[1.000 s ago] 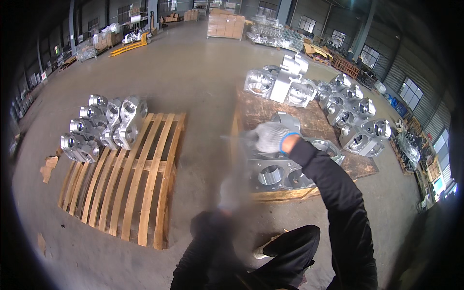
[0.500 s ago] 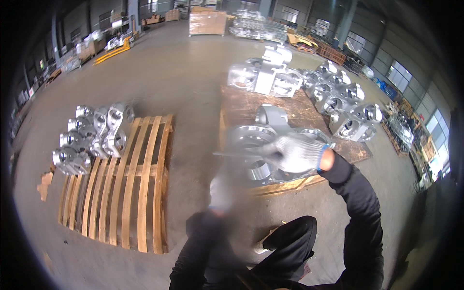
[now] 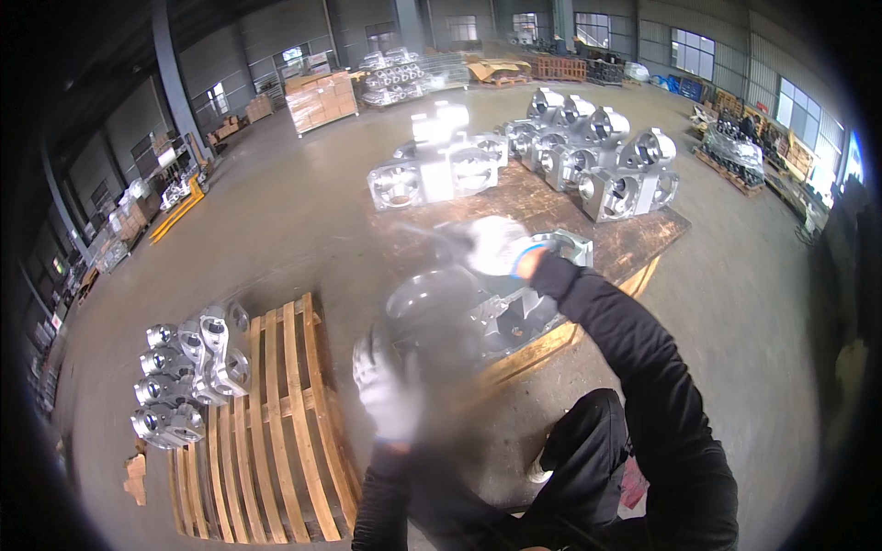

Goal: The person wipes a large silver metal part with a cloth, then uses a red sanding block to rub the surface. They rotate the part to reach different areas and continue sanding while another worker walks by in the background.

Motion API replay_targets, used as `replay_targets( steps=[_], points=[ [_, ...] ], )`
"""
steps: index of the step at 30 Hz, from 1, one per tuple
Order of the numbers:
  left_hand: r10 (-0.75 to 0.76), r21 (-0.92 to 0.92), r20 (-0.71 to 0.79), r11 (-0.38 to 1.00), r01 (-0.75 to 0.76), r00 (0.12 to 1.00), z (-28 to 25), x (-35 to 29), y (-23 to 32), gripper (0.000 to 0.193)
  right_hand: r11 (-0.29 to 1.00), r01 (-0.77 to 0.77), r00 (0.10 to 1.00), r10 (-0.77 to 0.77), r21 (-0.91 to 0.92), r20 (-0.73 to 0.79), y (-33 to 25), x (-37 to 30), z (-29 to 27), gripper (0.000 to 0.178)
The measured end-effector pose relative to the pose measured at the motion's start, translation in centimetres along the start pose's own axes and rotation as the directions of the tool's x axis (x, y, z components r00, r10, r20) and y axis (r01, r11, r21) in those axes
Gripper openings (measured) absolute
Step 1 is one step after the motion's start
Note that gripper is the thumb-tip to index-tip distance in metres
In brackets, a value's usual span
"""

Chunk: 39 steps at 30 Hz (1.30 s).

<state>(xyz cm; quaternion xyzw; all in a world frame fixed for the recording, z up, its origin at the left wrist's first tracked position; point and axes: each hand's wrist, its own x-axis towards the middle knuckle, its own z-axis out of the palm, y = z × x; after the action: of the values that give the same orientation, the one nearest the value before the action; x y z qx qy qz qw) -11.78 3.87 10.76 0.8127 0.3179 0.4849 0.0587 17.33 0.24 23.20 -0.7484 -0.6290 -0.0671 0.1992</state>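
Observation:
My right hand point(image 3: 501, 246), in a white knit glove with a blue cuff, is closed around a thin, rod-like tool point(image 3: 424, 230) that points left and is blurred. Beneath it, a silvery machined metal casting point(image 3: 519, 317) with large round openings lies at the near end of a wooden platform point(image 3: 588, 220). To the left of the casting, my left hand point(image 3: 386, 390) is raised in a matching glove, fingers stretched and holding nothing visible. A smeared patch in the picture hides part of it and of the casting's near left side.
More castings point(image 3: 441, 165) stand upright on the platform's far side, with another row point(image 3: 597, 151) along the right. At left, smaller metal castings point(image 3: 184, 376) sit on a slatted wooden pallet point(image 3: 276, 413). Wrapped cartons point(image 3: 322, 101) and a yellow pallet jack point(image 3: 179, 209) stand farther back.
The view has shifted, so the pallet and the platform lie differently in it. My right hand has moved up over the casting with the tool; my left hand now shows more clearly, apart from the casting.

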Motion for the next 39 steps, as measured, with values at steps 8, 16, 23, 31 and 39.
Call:
replay_targets(
  steps=[8,16,23,31,39],
  points=[
    [0.350,0.116,0.168,0.921,-0.371,0.921,5.5,5.1,2.8,0.027,0.891,0.104,0.979,-0.012,0.441,-0.205,8.1,-14.3,-3.7,0.037],
    [0.418,0.117,0.221,0.886,-0.449,0.881,5.8,8.3,-1.0,0.026,0.878,-0.349,0.936,0.344,0.327,0.075,6.9,-22.5,-8.9,0.041],
    [0.395,0.106,0.116,0.907,-0.407,0.911,6.0,7.7,0.5,0.024,0.943,-0.297,0.899,0.330,0.154,-0.288,6.3,-27.9,-4.3,0.036],
    [0.364,0.143,0.134,0.913,-0.382,0.922,5.9,7.5,0.7,0.027,0.953,-0.285,0.820,0.296,0.099,-0.490,2.4,-25.3,4.9,0.048],
    [0.371,0.152,0.185,0.904,-0.399,0.910,6.1,7.3,-0.1,0.027,0.815,-0.571,0.721,0.557,0.103,-0.413,9.0,-22.6,2.9,0.023]
  ],
)
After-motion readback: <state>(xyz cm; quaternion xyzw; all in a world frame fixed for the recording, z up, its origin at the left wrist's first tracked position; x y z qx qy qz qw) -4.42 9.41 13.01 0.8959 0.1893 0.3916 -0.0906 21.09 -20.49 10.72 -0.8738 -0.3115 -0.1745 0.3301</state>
